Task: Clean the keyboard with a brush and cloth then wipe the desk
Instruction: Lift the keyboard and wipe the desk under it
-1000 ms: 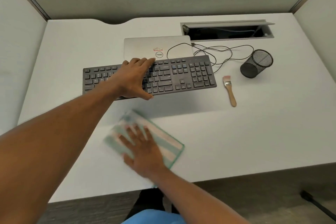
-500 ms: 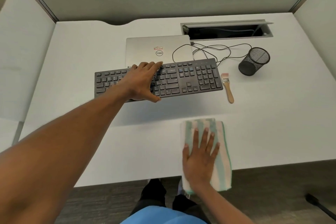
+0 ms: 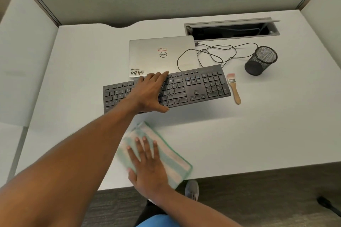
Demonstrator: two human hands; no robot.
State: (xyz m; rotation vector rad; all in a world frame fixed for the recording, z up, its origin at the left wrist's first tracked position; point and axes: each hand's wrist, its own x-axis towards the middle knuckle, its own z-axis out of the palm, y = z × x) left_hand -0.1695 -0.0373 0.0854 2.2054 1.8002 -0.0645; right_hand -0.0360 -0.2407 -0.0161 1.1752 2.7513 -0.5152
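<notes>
I am wearing a light blue garment (image 3: 159, 221), dark trousers (image 3: 147, 210) and a grey shoe (image 3: 192, 189); my forearms (image 3: 73, 162) are showing bare down to my left hand (image 3: 149, 94) and my right hand (image 3: 147, 166).

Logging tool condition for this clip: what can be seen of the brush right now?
The brush is a small flat paintbrush with a pale wooden handle, a metal ferrule and short pinkish bristles. It lies flat on the white desk, close beside the right end of the keyboard, with the mesh cup farther back. Bristles point away from the person, handle toward them. No hand touches it.
</notes>
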